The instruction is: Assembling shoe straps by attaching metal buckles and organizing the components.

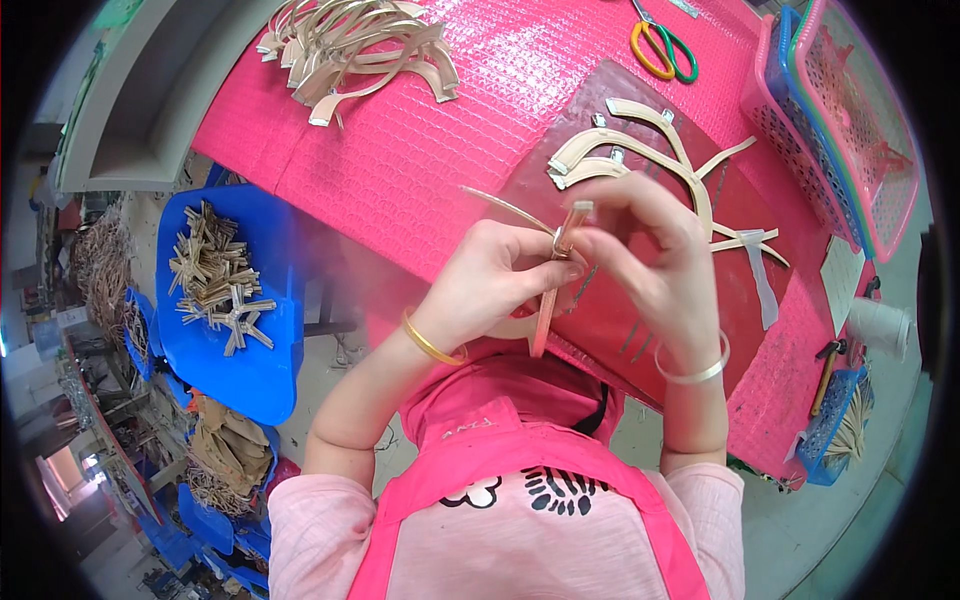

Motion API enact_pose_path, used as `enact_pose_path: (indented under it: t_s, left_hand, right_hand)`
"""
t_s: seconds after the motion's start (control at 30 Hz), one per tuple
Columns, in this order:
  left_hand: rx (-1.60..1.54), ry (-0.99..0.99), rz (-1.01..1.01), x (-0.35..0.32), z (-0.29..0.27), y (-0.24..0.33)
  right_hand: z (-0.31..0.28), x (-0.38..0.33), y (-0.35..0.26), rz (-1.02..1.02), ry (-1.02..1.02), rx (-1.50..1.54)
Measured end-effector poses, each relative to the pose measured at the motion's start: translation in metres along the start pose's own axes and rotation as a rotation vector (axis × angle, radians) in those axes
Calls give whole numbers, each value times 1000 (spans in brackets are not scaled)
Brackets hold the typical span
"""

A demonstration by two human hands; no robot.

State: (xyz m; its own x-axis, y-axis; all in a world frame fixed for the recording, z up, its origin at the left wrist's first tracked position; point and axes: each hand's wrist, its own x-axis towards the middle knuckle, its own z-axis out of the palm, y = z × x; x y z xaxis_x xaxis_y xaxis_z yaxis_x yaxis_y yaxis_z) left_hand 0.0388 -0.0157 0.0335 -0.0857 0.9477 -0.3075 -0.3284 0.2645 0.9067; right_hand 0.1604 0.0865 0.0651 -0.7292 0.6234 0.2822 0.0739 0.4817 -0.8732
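Note:
My left hand (490, 280) and my right hand (645, 250) meet over the near edge of a pink-covered table (420, 150). Together they pinch a narrow pale bamboo strip (560, 275) that stands nearly upright, with a small metal piece at the spot where the fingers meet. A thin curved strip (505, 207) sticks out to the left from the same spot. A gold bangle sits on my left wrist and a silver one on my right. Just beyond my right hand lie several curved bamboo pieces (640, 150) on a dark red mat (640, 330).
A heap of curved bamboo pieces (360, 50) lies at the table's far left. Scissors (662, 48) with yellow and green handles lie at the far edge. Stacked pink and blue baskets (840, 120) stand at the right. A blue stool (225, 290) holding crossed bamboo pieces is at my left.

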Motion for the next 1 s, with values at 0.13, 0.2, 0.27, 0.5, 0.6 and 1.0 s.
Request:
enact_pose_path:
  t_s: [0.13,0.2,0.27,0.5,0.6,1.0]
  left_hand:
    - [-310,-8,-123,-8,-6,11]
    - [-434,70,-114,-13,-1,15]
    - [-336,96,-49,-9,2,10]
    - [-245,145,43,-7,0,2]
    - [-248,103,25,-10,-3,4]
    - [16,147,123,-17,7,-10]
  right_hand:
    - [0,-17,25,-523,-8,-191]
    - [10,-24,34,-695,28,-259]
    - [15,-30,33,-715,67,-334]
    - [15,-41,31,-642,36,-311]
    - [13,-43,31,-641,42,-271]
    - [32,-18,21,11,205,94]
